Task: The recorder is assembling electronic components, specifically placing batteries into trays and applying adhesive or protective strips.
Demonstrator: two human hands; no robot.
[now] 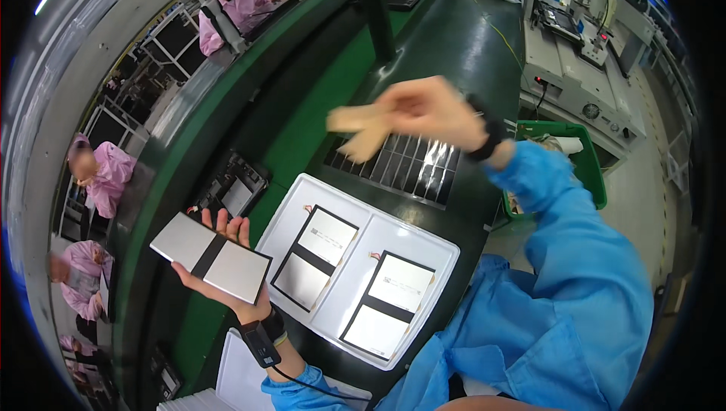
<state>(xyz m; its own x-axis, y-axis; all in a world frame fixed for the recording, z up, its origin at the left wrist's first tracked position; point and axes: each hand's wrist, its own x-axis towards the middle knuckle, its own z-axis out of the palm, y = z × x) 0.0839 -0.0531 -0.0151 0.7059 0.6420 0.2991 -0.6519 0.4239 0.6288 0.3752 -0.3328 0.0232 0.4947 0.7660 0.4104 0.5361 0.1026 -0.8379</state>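
On my left hand (253, 309) rests a flat silver battery pack (184, 239) with a black band across its middle, fingers along its far edge and thumb along the near one. My right hand (431, 112) is raised over the bench, thumb and fingers pinched on tan paper strips (363, 139) that hang to the left, blurred by motion. Between my hands and nearer to me lies a white tray (451, 251) with a low divider. One similar battery pack lies in each half, the left one (327, 235) and the right one (401, 282), with small wire leads at their upper ends.
Beyond the tray is a dark grid of slots (397, 167). A black device shell (234, 188) sits on the green conveyor line at left, and a dark post (370, 10) rises behind. At right stand a green bin (597, 184) and a machine (563, 71). Pink-clothed co-workers (113, 173) sit across the line.
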